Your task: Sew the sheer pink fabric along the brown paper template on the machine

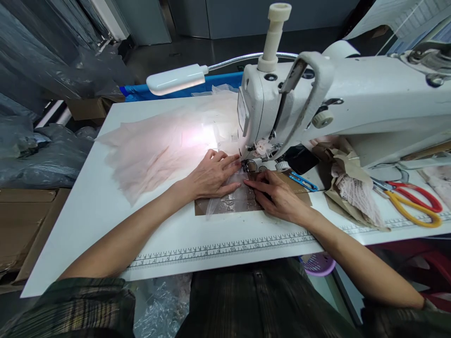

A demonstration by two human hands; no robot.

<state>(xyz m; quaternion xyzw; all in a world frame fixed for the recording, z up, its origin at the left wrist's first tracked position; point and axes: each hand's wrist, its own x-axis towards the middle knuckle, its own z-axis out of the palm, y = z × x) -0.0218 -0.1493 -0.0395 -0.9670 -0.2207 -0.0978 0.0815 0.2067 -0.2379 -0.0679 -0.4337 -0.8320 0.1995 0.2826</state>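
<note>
Head view: the left hand (211, 176) lies flat, fingers spread and pressed down on a sheer pale piece (232, 199) on the white table (88, 206), its fingertips pointing toward 2 o'clock at the presser foot (249, 164) of the sewing machine (352, 98). The right hand (278, 195) sits at 4 o'clock from the foot, fingers stretched toward 10 o'clock and pressing the same sheer piece against a brown patch (202, 207) on the table (neither hand pinches anything; both simply bear down). The two hands' fingertips nearly meet just below the needle. At 10 o'clock from the left hand, pink fabric (151, 150) spreads under a lit lamp (174, 79). At 3 o'clock from the right hand lie blue snips (303, 182), then crumpled brown paper (347, 188), then scissors with red and yellow handles (414, 202). A printed ruler (225, 248) runs along the table's near edge
</note>
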